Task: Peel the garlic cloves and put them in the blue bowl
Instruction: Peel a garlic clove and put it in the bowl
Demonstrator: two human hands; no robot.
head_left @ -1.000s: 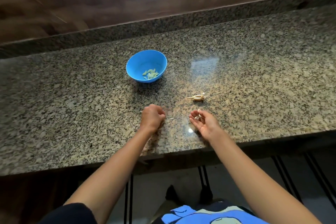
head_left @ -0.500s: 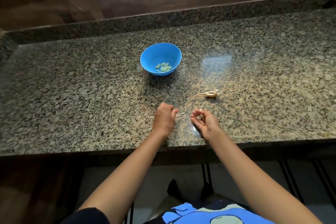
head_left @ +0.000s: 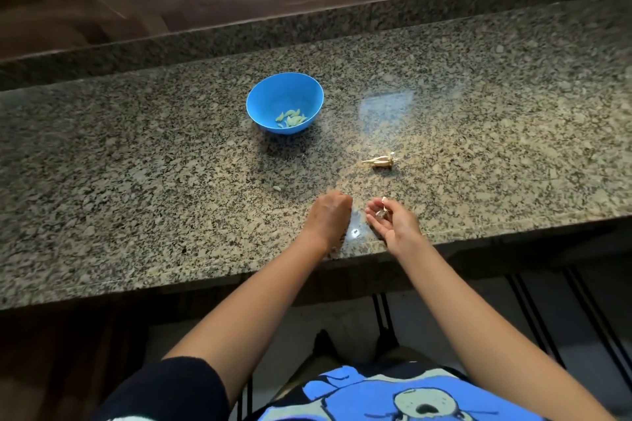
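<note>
The blue bowl (head_left: 285,102) stands on the granite counter (head_left: 136,181) and holds several pale peeled garlic cloves (head_left: 291,119). A garlic remnant with dry skin (head_left: 379,161) lies to the right of the bowl, nearer to me. My left hand (head_left: 329,215) rests on the counter near its front edge, fingers curled into a fist; whether it holds anything is hidden. My right hand (head_left: 393,224) lies palm up beside it, its fingers loosely curled around small bits of garlic skin (head_left: 382,210).
A small pale scrap (head_left: 276,188) lies on the counter left of my left hand. A raised granite ledge (head_left: 307,27) and a dark wooden wall run along the back. The counter's front edge is just below my wrists.
The view has shifted, so the bowl and garlic remnant sit at a different spot in the frame. My hands stay near the counter's front edge, in nearly the same pose.
</note>
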